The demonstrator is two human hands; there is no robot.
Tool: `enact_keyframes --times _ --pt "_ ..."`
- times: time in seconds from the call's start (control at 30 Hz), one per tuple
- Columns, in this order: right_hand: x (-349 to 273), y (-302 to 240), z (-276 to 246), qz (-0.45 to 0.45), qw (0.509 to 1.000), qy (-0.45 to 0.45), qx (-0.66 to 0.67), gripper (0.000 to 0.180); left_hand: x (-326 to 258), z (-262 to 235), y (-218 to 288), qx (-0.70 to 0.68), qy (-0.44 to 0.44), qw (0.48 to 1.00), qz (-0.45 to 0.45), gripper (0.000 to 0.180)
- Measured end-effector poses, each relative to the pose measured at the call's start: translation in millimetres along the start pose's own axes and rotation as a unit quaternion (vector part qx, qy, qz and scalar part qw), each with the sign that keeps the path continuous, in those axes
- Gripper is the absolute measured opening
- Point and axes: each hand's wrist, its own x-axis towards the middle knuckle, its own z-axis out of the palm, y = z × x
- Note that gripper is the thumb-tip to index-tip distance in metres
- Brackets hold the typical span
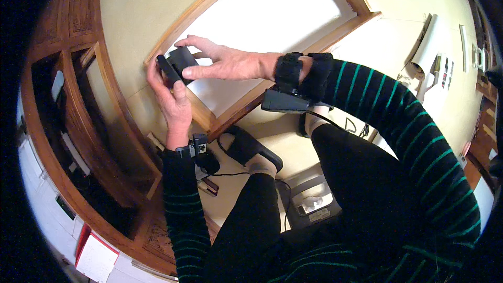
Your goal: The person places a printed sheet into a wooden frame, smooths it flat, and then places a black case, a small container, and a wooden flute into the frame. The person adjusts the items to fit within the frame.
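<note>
My left hand (pixel 173 105) grips a thin, flat black piece (pixel 166 70) with rounded ends, thumb on its near side. My right hand (pixel 228 63) reaches across from the right and holds a dark boxy block (pixel 183 60) between thumb and fingers. The block and the flat piece sit close together; whether they are joined I cannot tell. Both hands are above one corner of a wood-framed white panel (pixel 262 16). Black straps circle both wrists, and a dark box (pixel 285 101) hangs under the right one.
Brown wooden furniture (pixel 84 31) with open compartments curves along the left. A rolled white sheet (pixel 427 45) lies at the right. By my slippered feet are a black slipper (pixel 246 147), a dark cable and a grey device (pixel 313 199). A red-edged paper (pixel 97 257) shows at lower left.
</note>
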Motion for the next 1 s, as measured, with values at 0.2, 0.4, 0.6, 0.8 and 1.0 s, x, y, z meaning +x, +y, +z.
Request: enact_keyframes --times 0.2,0.4,0.6,0.8,1.0 --pt "6 2 -3 0.009 0.999 -0.002 -0.052 0.081 -1 -6 -2 0.059 -0.018 0.998 -0.006 0.093" --pt "-3 -2 -25 0.053 0.997 -0.010 -0.047 0.063 -2 -7 -7 0.029 -0.008 0.999 0.013 0.101" --pt "-3 13 -28 0.044 0.998 0.018 0.041 0.032 -8 -13 -5 0.023 0.009 1.000 0.001 0.112" --pt "5 17 -36 0.075 0.980 0.019 0.185 0.029 22 3 20 0.266 -0.001 0.960 0.081 0.067" --pt "1 27 -52 0.009 0.989 0.112 -0.099 0.037 40 70 21 0.437 -0.139 0.885 0.082 0.077"
